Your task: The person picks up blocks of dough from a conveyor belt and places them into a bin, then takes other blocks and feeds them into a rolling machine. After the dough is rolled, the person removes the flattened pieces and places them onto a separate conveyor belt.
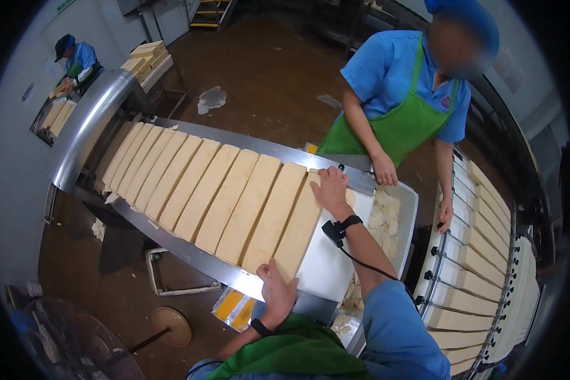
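A row of long pale-yellow blocks, like dough or cheese, lies side by side on the metal conveyor (196, 256). My left hand (277, 292) holds the near end of the last pale block (297, 231), its fingers bent against that end. At the far end of the same block is my right hand (331, 190), with its fingers curled over the edge. The block lies flat between both hands, beside its neighbour (275, 215). A white board (331, 259) is just right of it. My right wrist wears a black band with a cable.
Across the conveyor stands a person in a green apron (402, 130). A white bin (410, 221) holds pale scraps. On the right, a rack (434, 278) carries more blocks. A fan (76, 342) is at lower left, and another person (79, 63) works at upper left.
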`<action>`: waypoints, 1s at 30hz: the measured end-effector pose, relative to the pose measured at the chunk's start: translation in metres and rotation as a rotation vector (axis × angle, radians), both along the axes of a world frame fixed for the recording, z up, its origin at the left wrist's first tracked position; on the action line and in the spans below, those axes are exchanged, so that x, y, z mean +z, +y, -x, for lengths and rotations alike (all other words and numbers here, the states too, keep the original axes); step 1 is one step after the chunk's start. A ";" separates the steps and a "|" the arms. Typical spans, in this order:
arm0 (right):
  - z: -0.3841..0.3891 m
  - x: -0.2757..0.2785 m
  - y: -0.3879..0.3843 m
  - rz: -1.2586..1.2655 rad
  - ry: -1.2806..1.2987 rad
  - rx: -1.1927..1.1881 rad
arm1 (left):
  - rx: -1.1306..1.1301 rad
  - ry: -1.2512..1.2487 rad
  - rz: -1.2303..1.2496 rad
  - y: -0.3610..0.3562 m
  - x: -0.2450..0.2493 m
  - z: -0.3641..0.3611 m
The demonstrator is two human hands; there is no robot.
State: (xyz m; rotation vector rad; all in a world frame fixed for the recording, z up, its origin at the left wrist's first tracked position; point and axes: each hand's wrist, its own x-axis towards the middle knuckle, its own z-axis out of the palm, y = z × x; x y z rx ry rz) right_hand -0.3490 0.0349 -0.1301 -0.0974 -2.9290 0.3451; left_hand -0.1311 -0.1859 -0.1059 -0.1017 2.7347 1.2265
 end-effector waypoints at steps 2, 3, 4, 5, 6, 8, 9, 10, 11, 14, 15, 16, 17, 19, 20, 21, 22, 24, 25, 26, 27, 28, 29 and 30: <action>0.006 -0.002 -0.004 -0.031 -0.019 0.002 | -0.010 -0.017 -0.029 0.002 0.003 0.001; 0.006 -0.006 -0.009 -0.070 -0.030 0.025 | -0.010 -0.035 -0.014 0.004 0.003 0.001; 0.005 -0.009 -0.010 -0.109 -0.039 0.045 | -0.013 -0.051 -0.001 0.006 0.002 0.002; 0.002 -0.010 -0.007 -0.074 -0.057 0.046 | -0.018 -0.064 0.013 0.009 0.001 0.004; -0.002 -0.006 -0.003 -0.038 -0.073 0.046 | -0.018 -0.059 0.032 0.013 0.000 0.004; -0.015 -0.003 0.010 0.044 -0.062 0.029 | -0.021 -0.052 0.076 0.019 -0.002 0.002; -0.025 -0.004 0.025 0.087 -0.033 0.014 | -0.046 -0.036 0.098 0.022 -0.001 0.003; -0.036 -0.003 0.040 0.131 -0.003 0.000 | -0.071 -0.019 0.120 0.025 0.000 0.004; -0.048 -0.008 0.059 0.113 0.014 -0.023 | -0.097 0.000 0.142 0.027 0.001 0.006; -0.079 -0.014 0.097 0.054 0.001 -0.099 | -0.257 0.150 0.183 0.026 -0.004 0.014; -0.091 0.004 0.098 0.034 -0.043 -0.128 | -0.270 0.048 0.202 0.027 0.000 0.016; -0.101 0.015 0.100 0.014 -0.084 -0.162 | -0.288 -0.049 0.222 0.029 0.006 0.020; -0.110 0.009 0.099 0.093 -0.017 -0.185 | -0.312 -0.139 0.244 0.031 0.010 0.025; -0.122 -0.003 0.094 0.275 0.059 -0.217 | -0.267 -0.017 0.305 0.032 -0.016 0.016; -0.129 -0.002 0.091 0.377 0.069 -0.232 | -0.239 -0.008 0.359 0.036 -0.020 0.015; -0.143 0.011 0.086 0.457 -0.018 -0.266 | -0.247 0.024 0.321 0.033 -0.022 0.014; -0.156 0.011 0.081 0.433 -0.024 -0.362 | -0.266 0.048 0.278 0.034 -0.023 0.014; -0.190 -0.001 0.081 0.427 0.080 -0.484 | -0.228 0.121 0.250 0.044 -0.003 0.001; -0.212 0.007 0.079 0.424 0.173 -0.529 | -0.280 0.183 0.234 0.047 -0.004 -0.004; -0.237 0.023 0.076 0.416 0.265 -0.558 | -0.316 0.244 0.216 0.048 -0.007 -0.010; -0.263 0.034 0.076 0.421 0.305 -0.648 | -0.336 0.305 0.193 0.052 -0.007 -0.012; -0.288 0.042 0.077 0.424 0.345 -0.719 | -0.423 0.351 0.127 0.061 -0.006 -0.017; -0.311 0.052 0.078 0.430 0.385 -0.775 | -0.496 0.396 0.062 0.068 -0.004 -0.023; -0.338 0.064 0.080 0.378 0.451 -0.844 | -0.557 0.437 -0.003 0.074 -0.002 -0.030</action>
